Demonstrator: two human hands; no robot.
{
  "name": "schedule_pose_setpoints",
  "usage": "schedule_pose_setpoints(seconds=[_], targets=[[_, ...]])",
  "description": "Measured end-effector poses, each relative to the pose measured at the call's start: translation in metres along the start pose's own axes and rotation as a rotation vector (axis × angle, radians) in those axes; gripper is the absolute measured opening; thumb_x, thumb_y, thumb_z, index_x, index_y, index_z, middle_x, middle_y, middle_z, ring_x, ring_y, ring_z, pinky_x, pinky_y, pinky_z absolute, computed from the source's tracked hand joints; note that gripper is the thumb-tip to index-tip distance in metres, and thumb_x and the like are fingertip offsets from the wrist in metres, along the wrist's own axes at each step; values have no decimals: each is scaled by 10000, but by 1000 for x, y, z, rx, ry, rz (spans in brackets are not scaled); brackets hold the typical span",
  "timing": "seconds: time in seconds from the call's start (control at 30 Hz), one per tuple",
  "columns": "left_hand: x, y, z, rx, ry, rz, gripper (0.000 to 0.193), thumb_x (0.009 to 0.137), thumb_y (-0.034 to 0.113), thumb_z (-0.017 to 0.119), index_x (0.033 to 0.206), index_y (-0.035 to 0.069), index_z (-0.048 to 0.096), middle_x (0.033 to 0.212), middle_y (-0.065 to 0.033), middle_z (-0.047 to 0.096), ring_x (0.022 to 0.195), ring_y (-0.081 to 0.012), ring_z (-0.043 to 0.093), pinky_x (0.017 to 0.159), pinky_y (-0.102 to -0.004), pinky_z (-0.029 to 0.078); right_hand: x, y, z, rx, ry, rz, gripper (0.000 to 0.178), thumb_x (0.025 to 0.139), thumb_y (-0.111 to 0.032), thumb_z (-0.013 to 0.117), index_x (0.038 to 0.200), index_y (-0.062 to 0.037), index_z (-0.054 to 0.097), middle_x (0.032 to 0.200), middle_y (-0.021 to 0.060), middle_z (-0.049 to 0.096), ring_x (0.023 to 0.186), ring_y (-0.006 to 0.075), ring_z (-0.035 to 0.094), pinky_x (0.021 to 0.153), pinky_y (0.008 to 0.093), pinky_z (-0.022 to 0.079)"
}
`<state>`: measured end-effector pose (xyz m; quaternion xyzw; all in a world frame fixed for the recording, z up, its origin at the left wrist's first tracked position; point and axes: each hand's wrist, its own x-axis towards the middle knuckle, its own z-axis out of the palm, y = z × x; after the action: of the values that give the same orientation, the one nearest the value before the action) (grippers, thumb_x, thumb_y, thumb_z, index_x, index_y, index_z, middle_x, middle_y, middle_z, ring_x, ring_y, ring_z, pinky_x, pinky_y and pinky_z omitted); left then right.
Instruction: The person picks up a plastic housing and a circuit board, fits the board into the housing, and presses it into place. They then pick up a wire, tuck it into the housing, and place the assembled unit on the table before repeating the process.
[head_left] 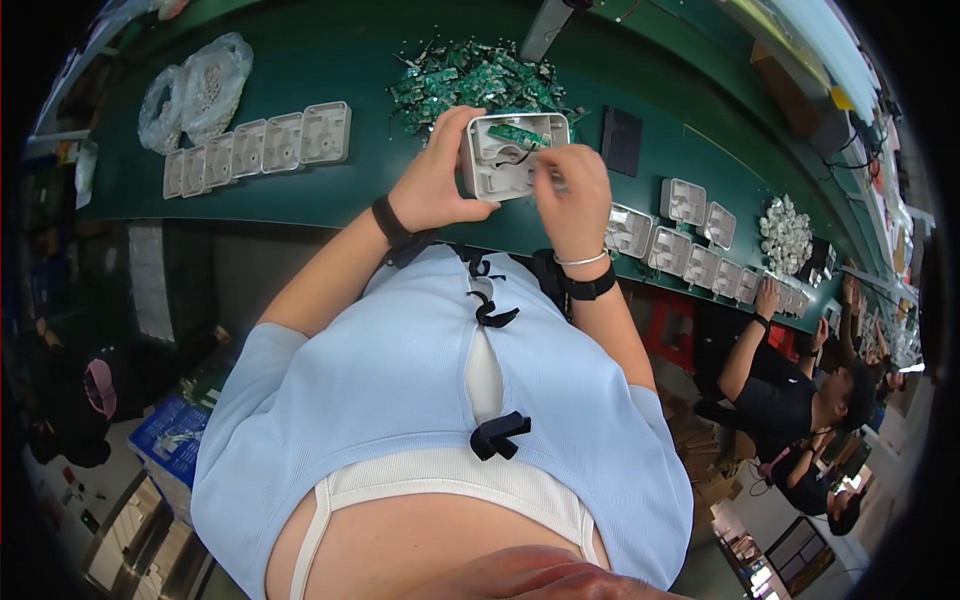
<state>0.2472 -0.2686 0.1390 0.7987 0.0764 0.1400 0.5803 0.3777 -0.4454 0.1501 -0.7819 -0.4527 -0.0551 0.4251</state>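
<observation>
The left hand [432,180] closes its grip around the left side of a white plastic housing [500,160], with the thumb on the near edge and the fingers wrapped behind it. The right hand [572,190] is at the right side of the housing, and its fingers are pressed together on the right part, as if pinching something small; what is between the fingertips I cannot tell. The housing is held in the air above the green counter [330,60], just in front of the person's chest. It is square with rounded corners, its open inside faces up, and a small green circuit board [518,133] sits in its far part with a dark wire below it. A pile of green circuit boards [470,85] lies on the counter just behind it. A row of empty white housings [262,148] stands to the left.
</observation>
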Motion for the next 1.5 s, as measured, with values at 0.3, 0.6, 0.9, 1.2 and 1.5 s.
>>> schedule_pose_setpoints(seconds=[0.3, 0.6, 0.9, 1.2, 1.5], targets=[[-1, -1, -10, 19, -86, 43, 1059, 639, 156, 887, 1519, 98, 302, 1482, -162, 341, 1222, -332, 580, 937, -408, 570, 12, 14, -22, -20, -86, -138, 198, 804, -22, 735, 998, -54, 716, 1030, 80, 659, 934, 294, 617, 851, 388, 489], [-2, 0, -7, 156, -103, -18, 1036, 623, 214, 891, 1487, 81, 334, 1470, -178, 358, 1205, -374, 573, 925, -425, 557, 12, -7, -28, -204, -108, -540, 326, 734, -29, 730, 1053, -91, 706, 1038, 63, 652, 1025, 285, 631, 902, 404, 493], [-4, -20, -2, 328, 72, 259, 1064, 612, 133, 868, 1487, 48, 270, 1474, -170, 320, 1259, -327, 544, 1060, -415, 487, -3, -32, -28, -145, -346, -417, 350, 730, -19, 736, 1071, -79, 684, 1054, 82, 638, 979, 283, 639, 890, 407, 505], [-1, -27, -11, 34, -8, 94, 1105, 616, 206, 892, 1489, 39, 235, 1466, -217, 322, 1321, -373, 480, 1043, -414, 493, -22, -34, -10, 209, -215, -4, 222, 772, -5, 776, 975, -45, 695, 1077, 100, 680, 924, 311, 641, 839, 384, 507], [12, -49, -15, -51, -129, 141, 1068, 674, 63, 820, 1541, 94, 195, 1443, -125, 410, 1297, -268, 546, 1037, -412, 515, -29, -15, 9, 179, -132, -96, 117, 797, -97, 766, 888, -71, 697, 1067, 84, 699, 941, 307, 643, 831, 409, 508]])
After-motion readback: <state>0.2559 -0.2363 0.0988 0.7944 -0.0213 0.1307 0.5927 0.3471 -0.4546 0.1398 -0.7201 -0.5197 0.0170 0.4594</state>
